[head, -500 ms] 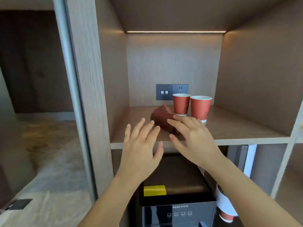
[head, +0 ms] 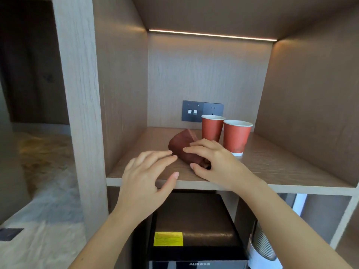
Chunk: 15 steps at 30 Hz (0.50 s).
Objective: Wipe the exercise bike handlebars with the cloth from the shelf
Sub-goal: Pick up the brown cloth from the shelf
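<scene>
1. Wood-grain shelf (head: 272,167) forms a lit niche, with a grey socket panel (head: 202,111) on its back wall.
2. Right hand (head: 215,164) grasps the cloth (head: 180,144), fingers over its top and thumb curled at its near end. Left hand (head: 143,177) hovers beside it, fingers straight and relaxed.
3. Two red paper cups (head: 236,136) stand just right of the cloth.
4. Dark reddish-brown, the cloth lies bundled mid-shelf.

Your right hand (head: 215,162) has closed down on the cloth (head: 180,144). Its fingers, which were stretched out a moment ago, now curve over the top, and the thumb has tucked in against the near end. Your left hand (head: 143,177) has swung in over the shelf (head: 281,166), its fingers drawn together and now pointing at the cloth's left edge.
</scene>
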Available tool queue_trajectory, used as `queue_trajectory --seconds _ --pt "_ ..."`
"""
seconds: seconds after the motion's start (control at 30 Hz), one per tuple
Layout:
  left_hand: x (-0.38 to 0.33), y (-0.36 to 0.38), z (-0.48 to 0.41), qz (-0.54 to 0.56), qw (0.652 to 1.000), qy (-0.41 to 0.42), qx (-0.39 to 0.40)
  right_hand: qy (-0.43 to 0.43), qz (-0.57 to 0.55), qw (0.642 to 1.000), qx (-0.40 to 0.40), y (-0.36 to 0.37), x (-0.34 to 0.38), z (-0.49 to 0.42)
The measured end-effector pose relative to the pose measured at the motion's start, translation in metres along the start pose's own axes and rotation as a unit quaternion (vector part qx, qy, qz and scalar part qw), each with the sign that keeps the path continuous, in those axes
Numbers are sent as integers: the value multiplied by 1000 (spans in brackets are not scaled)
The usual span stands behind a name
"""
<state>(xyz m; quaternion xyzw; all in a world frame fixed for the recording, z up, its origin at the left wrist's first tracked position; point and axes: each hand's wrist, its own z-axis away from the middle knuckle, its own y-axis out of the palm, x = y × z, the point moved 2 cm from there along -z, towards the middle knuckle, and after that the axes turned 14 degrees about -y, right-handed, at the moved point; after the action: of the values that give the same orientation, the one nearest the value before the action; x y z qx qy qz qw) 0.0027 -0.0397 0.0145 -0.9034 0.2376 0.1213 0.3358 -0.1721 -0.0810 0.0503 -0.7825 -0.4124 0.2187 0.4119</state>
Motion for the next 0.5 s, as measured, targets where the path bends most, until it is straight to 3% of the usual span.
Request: queue_trajectory --seconds 0.23,0.37,0.5 --pt "3 -7 -2 72 996 -3 56 -36 -68 997 -27 -18 -9 33" --pt "9 -9 -4 131 986 -36 101 -26 -110 994 -2 -34 -8 38" --pt "11 -10 -7 137 980 -43 139 -25 -69 997 13 -44 3 6"
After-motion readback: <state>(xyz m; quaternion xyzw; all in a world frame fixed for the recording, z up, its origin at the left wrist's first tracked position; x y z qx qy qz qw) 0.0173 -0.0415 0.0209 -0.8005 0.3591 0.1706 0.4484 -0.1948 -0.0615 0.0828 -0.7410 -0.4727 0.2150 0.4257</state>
